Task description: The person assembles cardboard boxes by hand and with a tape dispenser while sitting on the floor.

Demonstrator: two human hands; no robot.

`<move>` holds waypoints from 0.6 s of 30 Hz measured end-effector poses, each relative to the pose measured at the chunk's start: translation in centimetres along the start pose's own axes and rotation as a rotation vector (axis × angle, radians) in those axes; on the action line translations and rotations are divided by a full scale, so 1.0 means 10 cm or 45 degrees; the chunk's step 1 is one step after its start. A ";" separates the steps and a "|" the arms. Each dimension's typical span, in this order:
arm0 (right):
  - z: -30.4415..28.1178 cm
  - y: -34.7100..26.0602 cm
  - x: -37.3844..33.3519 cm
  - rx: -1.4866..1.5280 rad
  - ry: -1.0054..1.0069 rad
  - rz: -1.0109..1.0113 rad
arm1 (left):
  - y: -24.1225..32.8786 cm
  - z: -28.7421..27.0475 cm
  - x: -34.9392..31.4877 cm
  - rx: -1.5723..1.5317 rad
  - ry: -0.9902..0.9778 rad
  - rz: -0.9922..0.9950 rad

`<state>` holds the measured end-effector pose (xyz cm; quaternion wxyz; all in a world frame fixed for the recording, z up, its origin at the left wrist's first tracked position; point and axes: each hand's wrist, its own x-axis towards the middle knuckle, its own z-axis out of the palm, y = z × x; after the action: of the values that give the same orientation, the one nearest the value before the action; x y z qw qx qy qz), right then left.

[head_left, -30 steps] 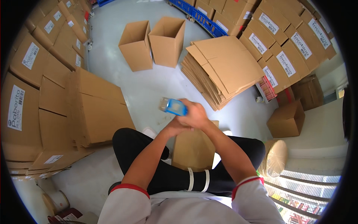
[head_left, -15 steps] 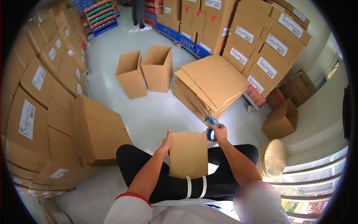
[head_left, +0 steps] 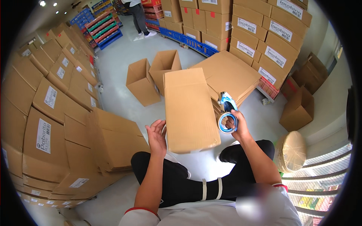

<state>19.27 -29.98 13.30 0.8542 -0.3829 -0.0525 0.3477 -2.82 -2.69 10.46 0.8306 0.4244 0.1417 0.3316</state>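
Observation:
A tall brown cardboard box [head_left: 190, 113] is tilted in front of my knees, its long side facing up and its near end toward me. My right hand [head_left: 236, 124] grips a blue tape dispenser [head_left: 227, 102] with a roll of tape on it, just right of the box. Beside the box's left side is my left hand [head_left: 157, 136], open, with fingers apart and slightly curled; whether it touches the cardboard I cannot tell. What supports the box underneath is hidden.
Two open-topped boxes [head_left: 141, 81] stand on the floor ahead. A pile of flat cardboard [head_left: 235, 71] lies behind the dispenser, with more flat sheets [head_left: 117, 139] at left. Stacked labelled cartons [head_left: 49, 98] line both sides. A person [head_left: 138, 19] stands far off.
The box has gone from upright near my lap to tilted farther forward, its long side now showing. My left hand has loosened from its side, and the dispenser has moved right. My view has lifted.

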 end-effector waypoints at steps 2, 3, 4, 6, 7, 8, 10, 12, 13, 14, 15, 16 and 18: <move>0.00 -0.04 -0.03 0.072 0.001 -0.033 | 0.04 -0.01 0.03 0.086 0.104 0.019; 0.01 -0.08 -0.04 0.031 -0.005 -0.081 | 0.04 -0.01 0.04 0.191 0.229 0.079; 0.02 -0.11 -0.05 0.035 -0.012 -0.086 | 0.03 0.00 0.05 0.295 0.353 0.139; 0.06 -0.18 -0.06 -0.035 0.084 -0.093 | -0.12 -0.01 0.07 0.581 0.369 0.312; 0.04 -0.19 -0.03 -0.041 0.091 -0.096 | -0.22 -0.01 0.07 0.862 0.390 0.477; -0.04 -0.24 -0.04 -0.044 0.116 -0.109 | -0.30 0.23 -0.01 1.141 0.292 0.471; -0.04 -0.26 -0.04 -0.030 0.154 -0.134 | -0.50 0.36 -0.12 1.522 -0.132 0.503; 0.05 -0.21 0.01 0.008 0.118 -0.124 | -0.76 0.23 -0.26 1.670 -0.636 0.301; 0.08 -0.20 0.01 -0.028 0.090 -0.139 | -0.84 0.25 -0.37 1.803 -0.796 0.243; 0.09 -0.21 0.01 -0.066 0.069 -0.164 | -0.86 0.32 -0.41 1.815 -0.796 0.252; 0.10 -0.25 -0.02 -0.079 0.098 -0.186 | -0.80 0.45 -0.42 1.906 -0.841 0.075; 0.08 -0.27 -0.04 -0.066 0.086 -0.199 | -0.80 0.53 -0.42 1.992 -0.879 -0.108; 0.10 -0.29 -0.06 -0.141 0.052 -0.215 | -0.76 0.55 -0.34 2.005 -0.715 0.058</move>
<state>20.08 -31.08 16.07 0.8588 -0.4310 -0.0863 0.2631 0.81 -11.50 7.48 0.2889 0.9503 0.1111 0.0344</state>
